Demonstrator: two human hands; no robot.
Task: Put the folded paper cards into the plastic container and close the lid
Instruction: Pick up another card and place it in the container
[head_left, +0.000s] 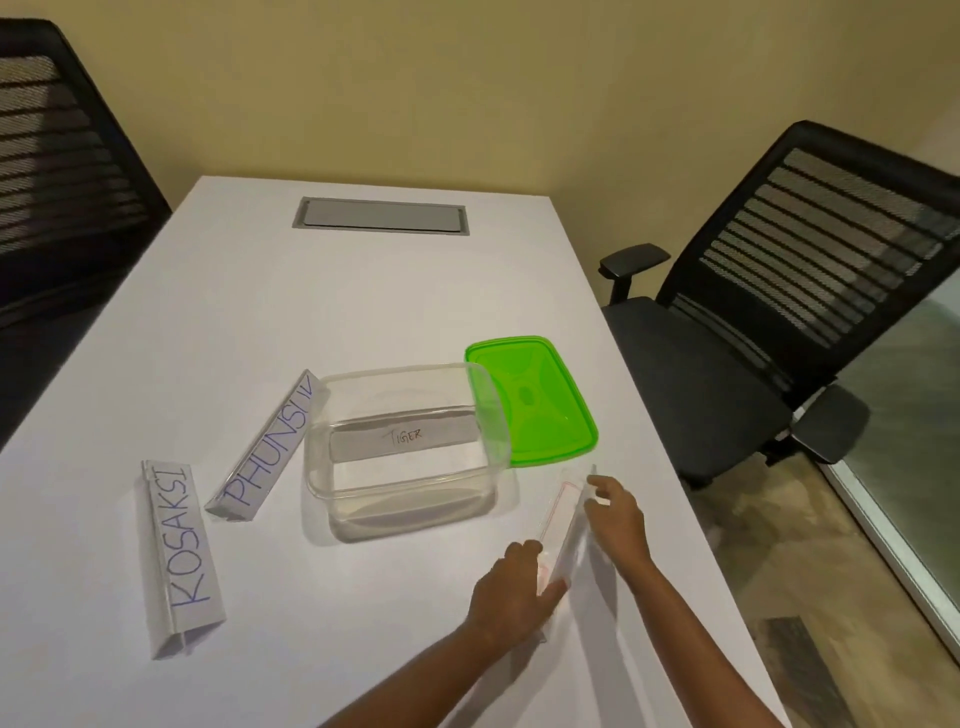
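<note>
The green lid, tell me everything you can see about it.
The green translucent plastic lid is a rounded rectangle with a raised rim and moulded ridges round a central oval. It lies flat on the white table, off the clear plastic container, behind its right side; the container's wall overlaps its left edge. Neither hand touches it.

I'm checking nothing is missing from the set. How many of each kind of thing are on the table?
Folded paper cards: 4 (TIGER card, PHUNSU card, KOSAKSI card, held card)
Clear plastic container: 1
Green lid: 1
Total: 6
</note>
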